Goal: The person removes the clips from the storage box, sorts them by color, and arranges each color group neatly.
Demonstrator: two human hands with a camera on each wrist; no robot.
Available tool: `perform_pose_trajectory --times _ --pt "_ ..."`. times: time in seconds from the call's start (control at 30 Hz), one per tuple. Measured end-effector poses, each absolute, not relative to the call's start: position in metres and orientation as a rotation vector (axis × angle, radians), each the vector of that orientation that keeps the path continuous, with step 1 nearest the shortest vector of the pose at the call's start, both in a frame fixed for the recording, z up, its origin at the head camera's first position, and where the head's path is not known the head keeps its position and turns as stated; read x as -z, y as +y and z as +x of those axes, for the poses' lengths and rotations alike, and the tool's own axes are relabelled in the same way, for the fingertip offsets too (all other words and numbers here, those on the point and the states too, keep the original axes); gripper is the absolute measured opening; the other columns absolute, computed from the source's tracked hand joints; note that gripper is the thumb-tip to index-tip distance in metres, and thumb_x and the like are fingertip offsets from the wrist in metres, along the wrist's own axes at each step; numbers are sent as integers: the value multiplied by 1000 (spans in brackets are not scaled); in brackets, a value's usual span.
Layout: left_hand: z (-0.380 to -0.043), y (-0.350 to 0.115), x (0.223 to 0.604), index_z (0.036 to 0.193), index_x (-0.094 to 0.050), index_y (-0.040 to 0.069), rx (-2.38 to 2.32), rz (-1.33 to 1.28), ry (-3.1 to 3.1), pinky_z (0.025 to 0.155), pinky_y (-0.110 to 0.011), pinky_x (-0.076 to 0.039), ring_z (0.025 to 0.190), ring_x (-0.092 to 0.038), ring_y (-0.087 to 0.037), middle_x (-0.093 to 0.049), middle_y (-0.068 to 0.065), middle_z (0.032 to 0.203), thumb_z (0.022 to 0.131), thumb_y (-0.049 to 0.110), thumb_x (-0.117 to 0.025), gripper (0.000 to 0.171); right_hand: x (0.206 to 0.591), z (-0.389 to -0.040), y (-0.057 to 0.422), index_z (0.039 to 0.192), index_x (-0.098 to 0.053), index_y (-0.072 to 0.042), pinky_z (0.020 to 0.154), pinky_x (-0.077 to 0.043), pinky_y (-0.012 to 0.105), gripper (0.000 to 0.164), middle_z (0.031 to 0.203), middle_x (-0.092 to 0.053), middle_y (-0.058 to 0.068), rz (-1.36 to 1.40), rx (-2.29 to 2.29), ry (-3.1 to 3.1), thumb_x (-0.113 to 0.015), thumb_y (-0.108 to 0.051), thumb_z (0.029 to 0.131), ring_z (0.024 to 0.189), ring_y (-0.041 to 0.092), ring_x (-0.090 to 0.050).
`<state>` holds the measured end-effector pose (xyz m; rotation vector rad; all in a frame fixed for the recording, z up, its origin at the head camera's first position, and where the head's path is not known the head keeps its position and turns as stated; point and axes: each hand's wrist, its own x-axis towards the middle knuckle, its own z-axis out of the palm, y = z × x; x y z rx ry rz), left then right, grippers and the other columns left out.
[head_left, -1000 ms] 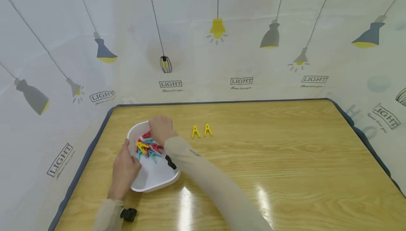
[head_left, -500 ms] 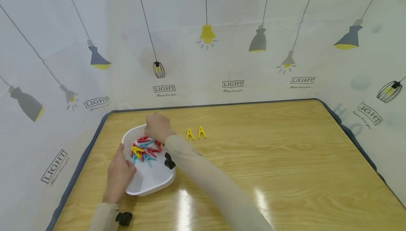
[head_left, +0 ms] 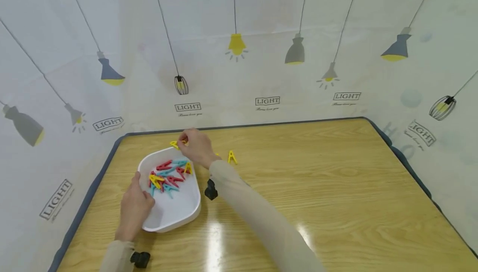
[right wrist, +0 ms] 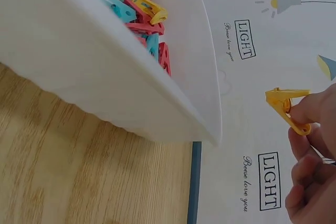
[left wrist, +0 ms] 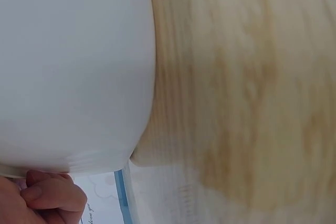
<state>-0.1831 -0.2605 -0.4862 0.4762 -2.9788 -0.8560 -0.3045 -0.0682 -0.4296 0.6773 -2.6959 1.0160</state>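
Observation:
A white plastic basin point(head_left: 175, 214) sits on the left part of the table. My left hand point(head_left: 135, 205) grips its left rim, thumb over the edge; in the left wrist view curled fingers point(left wrist: 55, 195) show beside the basin wall. Just above the far rim, my right hand point(head_left: 196, 145) pinches a yellow clothespin point(right wrist: 286, 106) between thumb and fingers. Inside the basin lies a loose pile of red clothespins point(head_left: 164, 165), light blue clothespins point(head_left: 171, 190) and yellow clothespins point(head_left: 155, 180).
Right of the basin, another yellow clothespin point(head_left: 232, 157) lies on the wooden table point(head_left: 317, 189). A bit of yellow point(head_left: 218, 154) peeks out behind my right wrist. White cloth printed with lamps point(head_left: 216, 69) rises behind the table's dark far edge.
My right hand has come up out of the basin toward its far rim, bringing out a yellow clothespin. The left hand keeps its grip on the rim. The head view has shifted slightly.

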Motion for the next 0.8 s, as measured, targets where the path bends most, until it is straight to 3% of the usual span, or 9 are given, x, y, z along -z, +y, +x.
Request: perform_pose_trajectory --times 0.47,0.8 --pt "-184 -258 486 160 -10 -5 847 489 -2973 104 -63 -47 124 -48 -50 -35 -39 150 94 -2 -51 77 443 -305 -24 99 -73 -10 81 -51 24 14 100 -70 4 463 -1295 -2579 -66 -21 95 94 19 -65" --pt "-184 -257 488 160 -10 -5 849 487 -2982 104 -64 -46 126 -47 -52 -34 -39 152 94 -1 -52 78 466 -303 17 99 -73 -10 73 -48 24 11 96 -71 4 306 -1373 -2562 -66 -19 96 83 18 -62"
